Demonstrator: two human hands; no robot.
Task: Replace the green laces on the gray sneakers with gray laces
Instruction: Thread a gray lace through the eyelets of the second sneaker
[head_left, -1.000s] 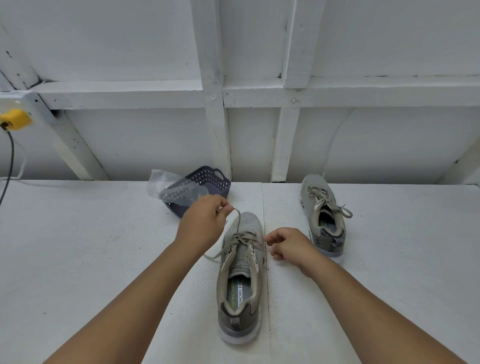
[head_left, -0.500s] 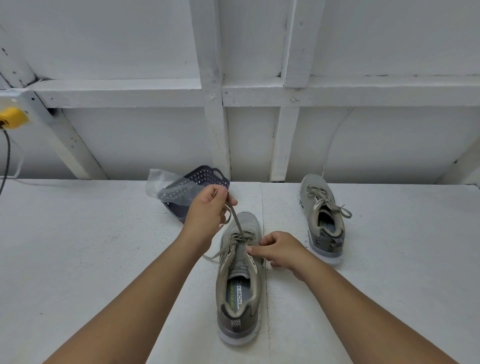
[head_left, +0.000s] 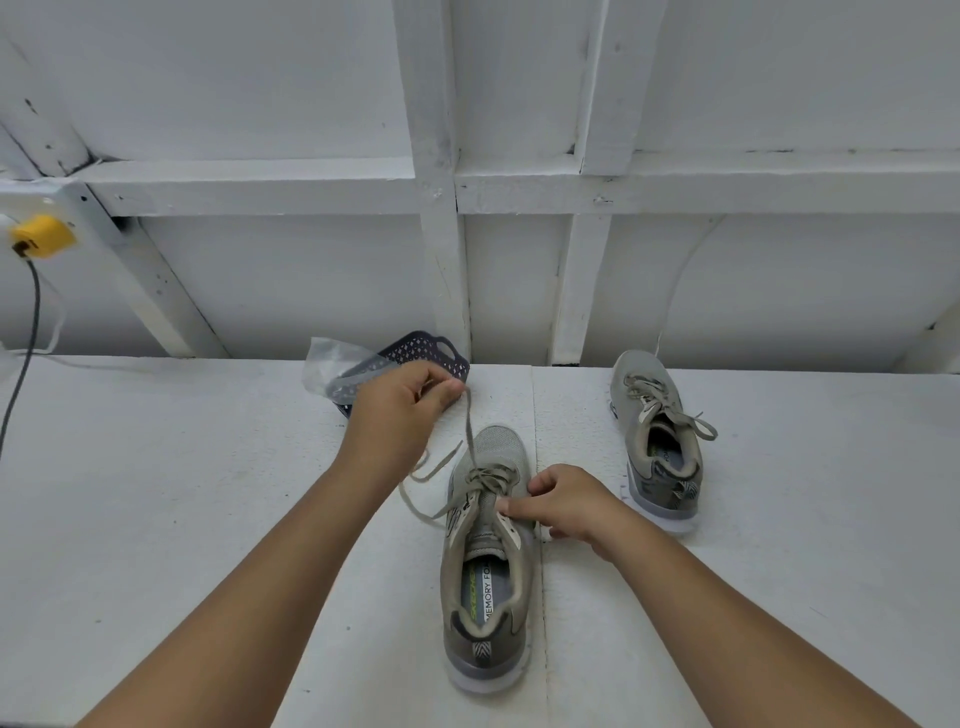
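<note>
A gray sneaker (head_left: 488, 582) lies on the white table in front of me, toe pointing away, its lace (head_left: 470, 431) partly pulled out of the upper eyelets. My left hand (head_left: 400, 410) pinches one end of that lace and holds it stretched up and away, above the toe. A loose loop of the lace trails left of the shoe. My right hand (head_left: 563, 501) rests on the shoe's right eyelet edge with fingers curled, holding the flap by the tongue. A second gray sneaker (head_left: 657, 441), laced and tied, stands at the right rear.
A dark perforated basket (head_left: 426, 351) with a clear plastic bag (head_left: 335, 361) draped on it sits behind my left hand by the wall. A yellow plug (head_left: 41, 236) with a dark cable hangs on the far left. White framed wall closes the table's back edge.
My left hand has lifted the lace end up and away from me, drawing it taut. My right hand moved left from the table onto the sneaker's eyelet edge.
</note>
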